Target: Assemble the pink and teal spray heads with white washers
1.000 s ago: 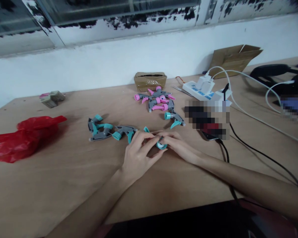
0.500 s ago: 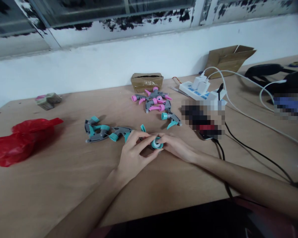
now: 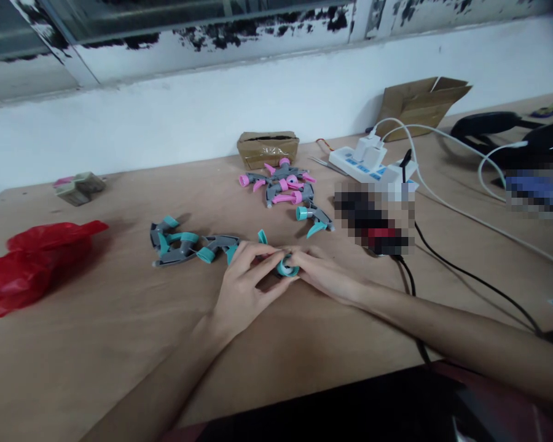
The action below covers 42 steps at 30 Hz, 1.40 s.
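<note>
Between my two hands is a spray trigger head (image 3: 287, 266) with its teal collar facing me. My left hand (image 3: 249, 279) is closed round it, fingers over the top and thumb beneath the collar. From the other side my right hand (image 3: 325, 275) grips it, its fingertips at the collar's opening. Most of the grey body is hidden by my fingers; a teal trigger shows above them. Several grey and teal spray heads (image 3: 182, 248) lie left of my hands, and one more (image 3: 316, 218) lies beyond my right hand.
Grey and pink spray heads (image 3: 288, 184) are piled before a small cardboard box (image 3: 268, 151). A red plastic bag (image 3: 32, 264) lies at left. To the right are a power strip (image 3: 357, 164) with cables, a blurred-out dark object (image 3: 368, 218) and an open carton (image 3: 419, 107).
The whole view has shifted slightly, moving the table items a little left. Both hands stay on the same spray head, with only a small change at the fingertips.
</note>
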{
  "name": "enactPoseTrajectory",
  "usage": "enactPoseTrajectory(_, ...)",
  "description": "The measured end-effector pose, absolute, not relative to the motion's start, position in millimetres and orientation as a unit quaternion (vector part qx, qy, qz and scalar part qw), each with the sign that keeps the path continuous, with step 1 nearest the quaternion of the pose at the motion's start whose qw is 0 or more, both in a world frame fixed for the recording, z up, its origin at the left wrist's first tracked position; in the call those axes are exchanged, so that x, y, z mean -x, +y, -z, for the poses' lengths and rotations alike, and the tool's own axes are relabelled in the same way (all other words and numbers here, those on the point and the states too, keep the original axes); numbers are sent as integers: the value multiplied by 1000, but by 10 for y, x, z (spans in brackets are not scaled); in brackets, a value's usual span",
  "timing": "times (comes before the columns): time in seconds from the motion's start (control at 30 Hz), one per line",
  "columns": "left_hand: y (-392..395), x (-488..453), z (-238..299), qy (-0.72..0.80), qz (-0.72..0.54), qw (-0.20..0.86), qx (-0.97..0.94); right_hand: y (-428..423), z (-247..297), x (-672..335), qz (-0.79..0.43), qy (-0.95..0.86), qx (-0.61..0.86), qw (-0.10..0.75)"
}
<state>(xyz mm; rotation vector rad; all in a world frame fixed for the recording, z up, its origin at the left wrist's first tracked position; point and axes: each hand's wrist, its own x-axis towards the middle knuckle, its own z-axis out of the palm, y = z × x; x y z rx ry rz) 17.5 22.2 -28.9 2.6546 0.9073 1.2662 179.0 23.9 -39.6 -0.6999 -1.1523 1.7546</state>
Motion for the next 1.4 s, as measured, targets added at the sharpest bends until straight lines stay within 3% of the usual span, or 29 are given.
enactPoseTrajectory(0.2, 214, -186, 254, 330, -399, 63, -853, 262, 379, -1811, -756, -392, 280, 442)
enactPoseTrajectory(1.0, 222, -180, 278, 284, -395, 22, -873, 312, 416, -1870, -721, -482, 280, 411)
enactPoseTrajectory(1.17, 214, -165, 275, 291, -379, 30, -878, 277, 317, -1882, -754, -467, 268, 376)
enactPoseTrajectory(1.4, 240, -140, 302, 289, -371, 21, -883, 283, 347, -1833, -767, -451, 231, 393)
